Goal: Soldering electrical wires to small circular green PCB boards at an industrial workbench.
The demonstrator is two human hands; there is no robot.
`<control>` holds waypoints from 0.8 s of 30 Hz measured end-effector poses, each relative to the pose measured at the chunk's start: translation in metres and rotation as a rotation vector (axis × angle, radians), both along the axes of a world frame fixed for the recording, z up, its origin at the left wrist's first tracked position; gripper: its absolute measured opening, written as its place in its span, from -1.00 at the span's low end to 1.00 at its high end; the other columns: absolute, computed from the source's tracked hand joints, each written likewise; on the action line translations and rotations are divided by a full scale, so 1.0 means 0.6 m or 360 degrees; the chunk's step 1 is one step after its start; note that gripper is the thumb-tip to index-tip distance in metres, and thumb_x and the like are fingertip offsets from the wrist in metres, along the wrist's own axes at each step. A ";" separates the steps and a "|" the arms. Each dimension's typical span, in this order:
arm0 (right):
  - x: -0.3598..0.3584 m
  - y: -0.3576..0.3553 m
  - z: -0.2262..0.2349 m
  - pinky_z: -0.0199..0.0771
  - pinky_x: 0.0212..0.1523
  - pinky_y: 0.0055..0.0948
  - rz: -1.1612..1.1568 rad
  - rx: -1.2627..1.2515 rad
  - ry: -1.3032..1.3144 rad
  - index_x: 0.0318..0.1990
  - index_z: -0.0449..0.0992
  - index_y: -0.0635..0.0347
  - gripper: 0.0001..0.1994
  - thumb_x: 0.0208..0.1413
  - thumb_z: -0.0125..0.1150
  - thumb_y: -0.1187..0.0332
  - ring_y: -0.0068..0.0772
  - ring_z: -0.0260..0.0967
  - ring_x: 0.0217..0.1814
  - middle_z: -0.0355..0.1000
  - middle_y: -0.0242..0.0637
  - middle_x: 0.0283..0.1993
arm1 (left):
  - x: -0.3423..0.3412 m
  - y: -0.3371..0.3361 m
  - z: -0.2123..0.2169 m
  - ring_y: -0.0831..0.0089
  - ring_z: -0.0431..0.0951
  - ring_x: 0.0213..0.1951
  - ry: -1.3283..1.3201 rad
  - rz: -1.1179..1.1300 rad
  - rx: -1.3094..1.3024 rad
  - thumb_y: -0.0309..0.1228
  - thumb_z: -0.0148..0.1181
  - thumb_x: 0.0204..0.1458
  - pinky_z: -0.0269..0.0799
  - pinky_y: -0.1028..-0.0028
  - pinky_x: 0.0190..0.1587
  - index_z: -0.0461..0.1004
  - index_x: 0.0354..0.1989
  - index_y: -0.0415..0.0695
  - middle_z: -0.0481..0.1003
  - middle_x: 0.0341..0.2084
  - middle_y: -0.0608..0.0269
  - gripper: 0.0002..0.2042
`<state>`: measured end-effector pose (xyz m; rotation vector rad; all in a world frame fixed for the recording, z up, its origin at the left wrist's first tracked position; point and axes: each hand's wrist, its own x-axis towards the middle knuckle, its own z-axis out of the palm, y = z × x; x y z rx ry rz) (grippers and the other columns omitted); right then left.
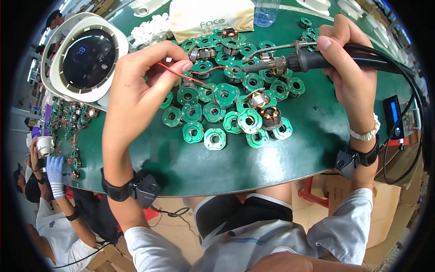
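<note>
Soldering: tip on round green stator board (235,75) amid the pile on dark green counter (190,158)
Right hand (349,68): fingers clenched around black-handled soldering iron (312,59)
Left hand (140,86): fingers pinching thin red wire (199,81), which runs to the board

We count one soldering iron (308,59), one pair of red and black wires (199,77), one white magnifier lamp (86,56), one tissue pack (213,18) and one clear plastic cup (266,11). The green stator boards (215,138) in the central pile number roughly thirty; overlaps prevent an exact count. Three there show copper windings (271,113).
</note>
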<state>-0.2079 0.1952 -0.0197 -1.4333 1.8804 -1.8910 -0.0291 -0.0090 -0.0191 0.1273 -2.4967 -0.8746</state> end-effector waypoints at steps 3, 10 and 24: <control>0.004 0.003 0.001 -0.16 -0.69 -0.76 -0.0026 0.0049 0.0015 -0.57 0.11 0.07 -0.74 -0.05 0.11 0.39 -0.82 -0.10 -0.62 0.08 -0.53 -0.58 | 0.000 -0.005 -0.001 0.65 0.31 -0.61 0.0001 -0.0033 -0.0169 -0.59 0.09 -0.15 0.18 0.65 -0.56 0.41 -0.49 -0.30 0.40 -0.66 0.31 -0.95; 0.000 0.009 0.008 -0.15 -0.65 -0.75 -0.0075 0.0051 0.0070 -0.58 0.10 0.08 -0.74 -0.05 0.11 0.40 -0.78 -0.08 -0.61 0.08 -0.51 -0.58 | 0.020 -0.009 0.009 0.56 0.37 -0.58 -0.0493 -0.0013 -0.0157 -0.55 0.12 -0.18 0.24 0.59 -0.53 0.40 -0.52 -0.31 0.43 -0.63 0.25 -0.92; 0.025 -0.010 0.043 0.24 -0.59 -0.71 -0.0554 -0.0370 0.0052 -0.61 0.13 0.06 -0.81 -0.08 -0.01 0.42 -0.72 0.04 -0.67 0.11 -0.49 -0.65 | -0.015 0.018 0.044 0.44 0.46 -0.31 0.0133 -0.0260 -0.0575 -0.59 0.10 -0.13 0.32 0.49 -0.22 0.47 -0.33 -0.28 0.48 -0.40 0.19 -0.85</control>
